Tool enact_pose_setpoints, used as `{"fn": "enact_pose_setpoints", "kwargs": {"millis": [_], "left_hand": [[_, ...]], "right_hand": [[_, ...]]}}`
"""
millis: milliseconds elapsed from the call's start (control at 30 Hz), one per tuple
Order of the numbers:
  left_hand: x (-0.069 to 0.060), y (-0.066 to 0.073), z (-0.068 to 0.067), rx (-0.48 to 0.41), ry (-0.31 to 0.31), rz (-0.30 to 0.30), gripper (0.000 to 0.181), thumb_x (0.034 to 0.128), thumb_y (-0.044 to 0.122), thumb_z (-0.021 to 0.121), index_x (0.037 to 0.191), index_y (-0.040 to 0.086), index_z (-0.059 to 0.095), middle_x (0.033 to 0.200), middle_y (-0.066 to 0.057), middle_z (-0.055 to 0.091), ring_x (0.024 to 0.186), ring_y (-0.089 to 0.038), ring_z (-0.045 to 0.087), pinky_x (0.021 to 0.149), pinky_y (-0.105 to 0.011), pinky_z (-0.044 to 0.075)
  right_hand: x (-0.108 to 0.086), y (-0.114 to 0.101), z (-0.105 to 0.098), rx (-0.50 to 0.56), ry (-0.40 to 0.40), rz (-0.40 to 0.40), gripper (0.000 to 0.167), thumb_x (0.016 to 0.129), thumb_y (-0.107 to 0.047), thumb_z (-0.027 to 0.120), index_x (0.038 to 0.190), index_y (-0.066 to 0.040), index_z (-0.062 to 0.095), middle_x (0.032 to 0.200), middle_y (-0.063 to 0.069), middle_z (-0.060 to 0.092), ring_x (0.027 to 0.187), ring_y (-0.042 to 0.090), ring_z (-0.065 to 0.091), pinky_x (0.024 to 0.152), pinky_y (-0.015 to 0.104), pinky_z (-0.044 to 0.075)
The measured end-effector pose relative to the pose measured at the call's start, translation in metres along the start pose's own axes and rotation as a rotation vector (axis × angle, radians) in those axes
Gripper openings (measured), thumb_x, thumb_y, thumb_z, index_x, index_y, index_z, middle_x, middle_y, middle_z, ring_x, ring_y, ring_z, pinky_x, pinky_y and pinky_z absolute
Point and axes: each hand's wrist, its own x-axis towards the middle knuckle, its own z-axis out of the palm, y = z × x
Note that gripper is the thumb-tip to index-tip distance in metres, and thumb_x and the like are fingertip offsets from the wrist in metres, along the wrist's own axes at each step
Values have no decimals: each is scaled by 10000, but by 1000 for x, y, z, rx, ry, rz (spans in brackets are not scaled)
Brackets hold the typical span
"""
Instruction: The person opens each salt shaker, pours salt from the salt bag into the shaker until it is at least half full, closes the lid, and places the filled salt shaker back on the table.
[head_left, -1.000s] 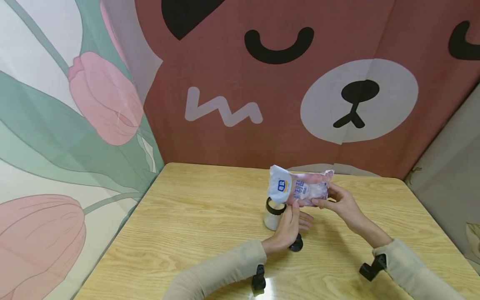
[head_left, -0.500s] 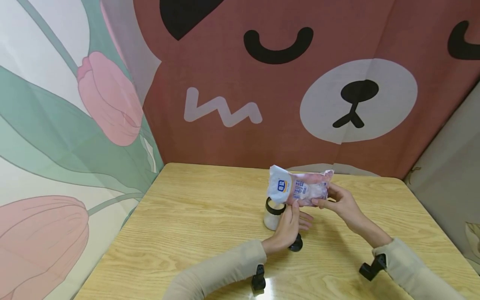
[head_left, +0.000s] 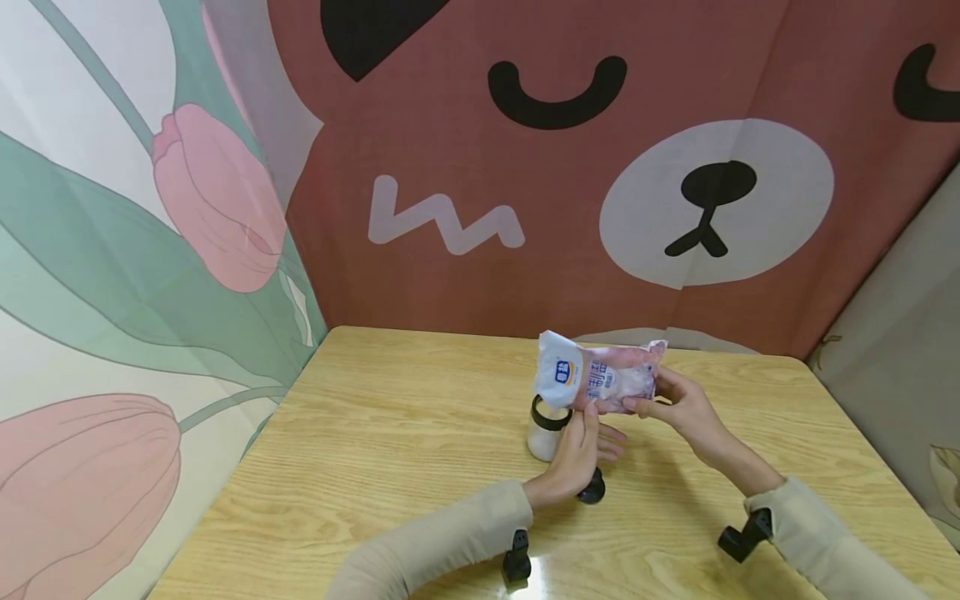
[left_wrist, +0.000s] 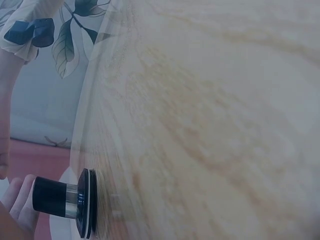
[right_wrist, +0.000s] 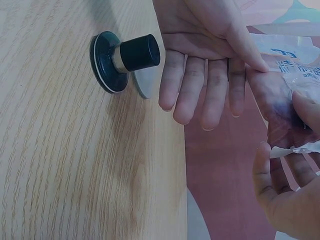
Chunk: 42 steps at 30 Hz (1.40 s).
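Observation:
A pink-and-white bag of salt is held in the air above the table. My right hand pinches its right end between thumb and fingers; the right wrist view shows crumpled film at that end. My left hand touches the bag's lower edge with its thumb, and its other fingers extend straight below. Just behind the left hand stands a jar with a black rim and white contents, partly covered by bag and hand. A black knobbed lid lies on the table near the left hand.
The wood-grain table ends at a reddish curtain with a bear print. A flower-print curtain hangs at left, and a grey one at right. Black wrist cameras sit at both sleeves.

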Motion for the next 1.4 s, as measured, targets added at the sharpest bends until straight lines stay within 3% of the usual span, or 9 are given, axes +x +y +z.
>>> {"fn": "enact_pose_setpoints", "kwargs": {"millis": [267, 500, 767, 1400], "left_hand": [[0, 1, 0, 13, -2, 6, 544, 1110, 355, 128, 1265, -47, 462, 969, -180, 713, 839, -338, 720, 693, -295, 597], [1, 0, 0, 4, 5, 4, 510, 1111, 356, 136, 1245, -3, 472, 961, -190, 714, 825, -340, 721, 712, -397, 604], [0, 1, 0, 2, 6, -2, 505, 1110, 358, 135, 1265, 2, 458, 970, -183, 712, 831, -341, 720, 718, -400, 603], [0, 0, -1, 18, -2, -3, 499, 1111, 357, 137, 1227, 7, 473, 985, -161, 713, 851, -331, 717, 707, -305, 597]], "right_hand": [[0, 0, 0, -3, 0, 0, 339, 949, -1, 649, 1273, -82, 595, 943, 44, 667, 798, 142, 626, 686, 269, 554], [1, 0, 0, -5, -5, 6, 357, 940, -20, 670, 1283, -83, 593, 947, 36, 670, 805, 143, 626, 680, 271, 554], [1, 0, 0, -10, -1, 4, 361, 934, -20, 678, 1281, -79, 595, 964, 18, 675, 822, 137, 627, 678, 270, 553], [2, 0, 0, -20, 4, -4, 362, 930, -23, 686, 1277, -55, 592, 987, 20, 676, 843, 128, 627, 691, 288, 559]]}}
